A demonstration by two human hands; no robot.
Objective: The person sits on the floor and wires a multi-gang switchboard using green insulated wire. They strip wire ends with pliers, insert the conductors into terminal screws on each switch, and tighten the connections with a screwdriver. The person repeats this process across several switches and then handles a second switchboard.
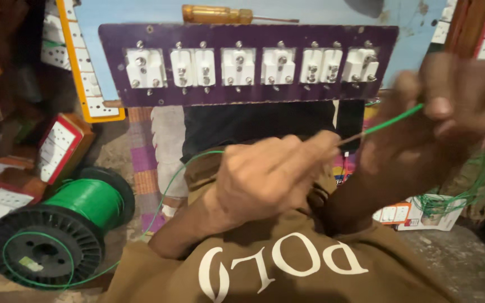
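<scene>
My left hand (pixel 270 174) is closed in the middle of the view, its fingertips pinching the bare, brownish end of a thin green wire (pixel 394 119). My right hand (pixel 456 109), blurred with motion, grips the same wire a little farther right and higher. The wire runs taut between the two hands. Just beyond them a purple board (pixel 113 62) lies across my lap, with a row of white socket backs (pixel 238 66) and screw terminals. A second stretch of green wire (pixel 169 185) curves from under my left hand down toward a spool.
A black spool of green wire (pixel 57 230) lies at lower left. A yellow-handled screwdriver (pixel 214 14) rests above the board. Switch panels (pixel 57 148) are stacked at left. A loose green wire coil (pixel 450 199) sits over small boxes (pixel 399 214) at right.
</scene>
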